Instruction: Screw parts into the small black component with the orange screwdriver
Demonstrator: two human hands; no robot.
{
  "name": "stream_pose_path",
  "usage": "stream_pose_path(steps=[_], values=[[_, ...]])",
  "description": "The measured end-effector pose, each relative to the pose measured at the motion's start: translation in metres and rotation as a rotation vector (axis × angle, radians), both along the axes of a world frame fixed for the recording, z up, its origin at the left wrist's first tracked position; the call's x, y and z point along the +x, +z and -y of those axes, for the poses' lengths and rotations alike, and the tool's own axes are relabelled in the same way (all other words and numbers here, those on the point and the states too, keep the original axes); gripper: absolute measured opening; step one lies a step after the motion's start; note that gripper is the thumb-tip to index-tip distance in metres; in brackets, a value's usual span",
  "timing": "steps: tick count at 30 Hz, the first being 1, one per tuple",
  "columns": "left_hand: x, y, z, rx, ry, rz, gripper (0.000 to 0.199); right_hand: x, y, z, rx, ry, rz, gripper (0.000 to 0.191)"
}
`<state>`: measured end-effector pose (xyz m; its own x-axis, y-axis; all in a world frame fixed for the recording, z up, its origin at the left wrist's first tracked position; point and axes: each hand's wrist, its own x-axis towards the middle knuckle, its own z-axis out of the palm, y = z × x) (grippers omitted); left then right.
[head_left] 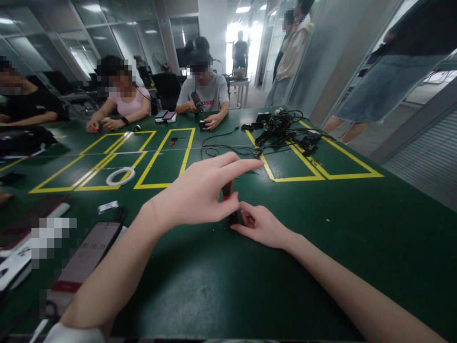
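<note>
My left hand point(200, 193) arches over a screwdriver with a red and black handle point(227, 190). The handle stands roughly upright between the thumb and the fingers, and the index finger stretches out to the right. Its lower end meets a small black part point(233, 218) on the green table. My right hand point(262, 225) pinches this part from the right with thumb and index finger, the other fingers curled in. The screwdriver's tip and most of the black part are hidden by my hands.
A phone point(89, 252) and a white device point(32, 255) lie at the left. Beyond my hands are a white tape roll point(120, 176), a small red and black tool point(173, 141), yellow tape outlines and a heap of black cables point(280, 125). Several people sit or stand around.
</note>
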<state>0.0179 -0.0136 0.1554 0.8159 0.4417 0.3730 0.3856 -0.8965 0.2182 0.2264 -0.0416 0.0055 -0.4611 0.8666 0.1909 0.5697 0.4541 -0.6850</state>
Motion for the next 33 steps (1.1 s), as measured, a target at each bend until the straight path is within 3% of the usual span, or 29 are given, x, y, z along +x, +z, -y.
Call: stream_pose_path(steps=[7, 16, 25, 33], values=[[0.0019, 0.0000, 0.0003, 0.032, 0.025, -0.013, 0.050, -0.0002, 0.0018, 0.0000, -0.008, -0.004, 0.015, 0.024], [0.0020, -0.0022, 0.0005, 0.069, 0.034, -0.014, 0.061, -0.0002, 0.0005, -0.0004, -0.008, -0.004, 0.005, 0.022], [0.0021, -0.0012, -0.0013, 0.044, -0.044, 0.002, 0.050, -0.0004, 0.0027, -0.0006, -0.008, -0.009, 0.016, 0.022], [0.0019, -0.0005, -0.0012, 0.074, -0.003, -0.026, 0.044, -0.0008, 0.0029, 0.0008, -0.014, -0.004, 0.010, 0.022]])
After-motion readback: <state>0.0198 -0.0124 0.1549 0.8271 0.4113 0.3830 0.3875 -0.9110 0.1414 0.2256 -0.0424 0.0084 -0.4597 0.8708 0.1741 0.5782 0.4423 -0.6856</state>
